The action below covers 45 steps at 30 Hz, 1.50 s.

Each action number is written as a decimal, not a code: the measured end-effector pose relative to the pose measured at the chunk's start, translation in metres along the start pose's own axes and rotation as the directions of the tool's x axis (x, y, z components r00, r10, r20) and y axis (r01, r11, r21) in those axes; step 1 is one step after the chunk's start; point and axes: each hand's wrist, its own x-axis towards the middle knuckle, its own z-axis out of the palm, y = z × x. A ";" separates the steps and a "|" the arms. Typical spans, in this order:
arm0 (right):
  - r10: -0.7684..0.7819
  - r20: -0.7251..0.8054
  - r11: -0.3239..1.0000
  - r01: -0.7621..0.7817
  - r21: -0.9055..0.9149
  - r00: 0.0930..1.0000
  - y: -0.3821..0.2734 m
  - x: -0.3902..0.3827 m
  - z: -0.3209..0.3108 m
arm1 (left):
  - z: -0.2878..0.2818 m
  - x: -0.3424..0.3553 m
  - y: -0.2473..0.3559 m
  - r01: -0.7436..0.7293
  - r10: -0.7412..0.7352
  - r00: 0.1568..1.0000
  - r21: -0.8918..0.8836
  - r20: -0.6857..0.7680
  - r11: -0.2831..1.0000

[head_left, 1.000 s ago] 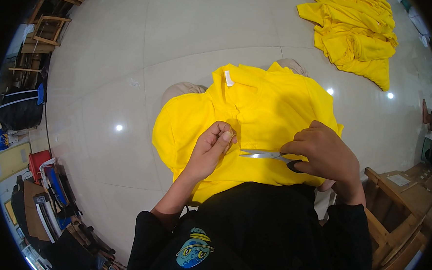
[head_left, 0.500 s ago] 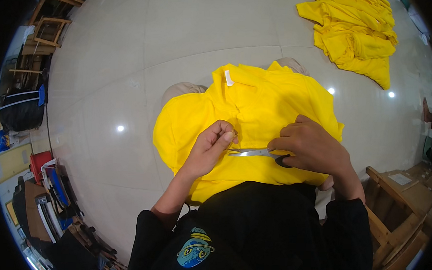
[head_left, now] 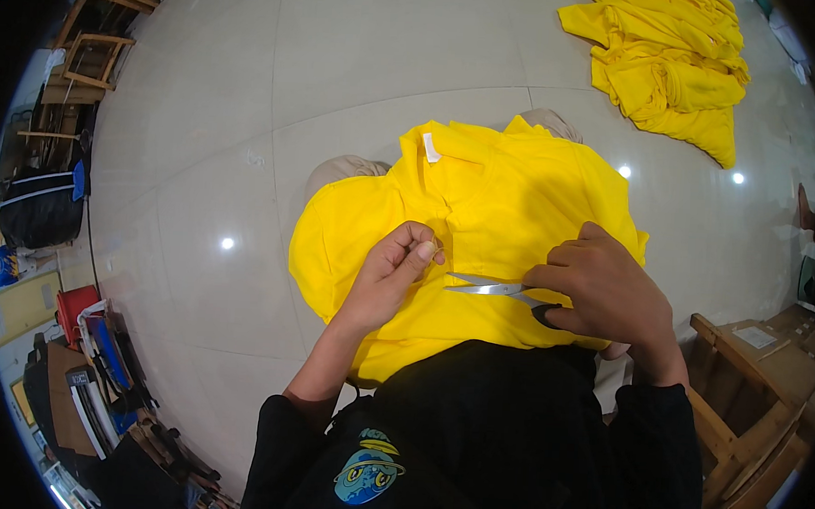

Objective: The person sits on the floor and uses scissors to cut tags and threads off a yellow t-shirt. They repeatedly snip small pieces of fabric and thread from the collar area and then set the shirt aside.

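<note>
One pale tiled floor (head_left: 194, 289) spreads beneath and around both grips, the left grip (head_left: 393, 265) and the right grip (head_left: 600, 281). One black top (head_left: 509, 426), worn by the person, lies nearer the body than either grip. One yellow garment (head_left: 530, 196) is spread over the lap, directly under both grips and reaching past them on the far side. One pile of yellow clothes (head_left: 670, 75) rests on the floor, well beyond the right grip and farther right; its pieces overlap too much to count. One wooden frame (head_left: 739, 354) stands to the right of the right grip. Two beige-covered knees (head_left: 343, 168) show past the yellow garment, beyond the grips. The right grip is curled around the dark handles of one pair of scissors (head_left: 493, 288), whose two blades stand apart, pointing at the left grip without touching it. One cartoon print (head_left: 368, 474), a blue ringed planet with two yellow eyes, sits on the black top, nearer the body than the left grip. One white neck label (head_left: 432, 147) lies beyond the left grip; any writing on it is too small to read. The left grip pinches one thin thread (head_left: 441, 251) between thumb and forefinger, just above the yellow garment.
</note>
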 end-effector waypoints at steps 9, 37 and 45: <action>0.055 -0.003 0.998 -0.055 -0.018 0.998 -0.008 -0.008 -0.004 | 0.002 0.000 0.000 -0.007 0.007 1.000 -0.019 -0.018 1.000; -0.077 -0.046 0.987 0.069 -0.148 0.996 -0.011 0.019 0.010 | 0.019 -0.002 0.014 -0.118 0.125 0.992 0.221 -0.016 0.968; -0.040 -0.006 0.991 0.039 -0.131 0.999 -0.005 0.016 0.021 | 0.017 -0.002 0.015 -0.069 0.082 0.995 0.193 -0.062 0.979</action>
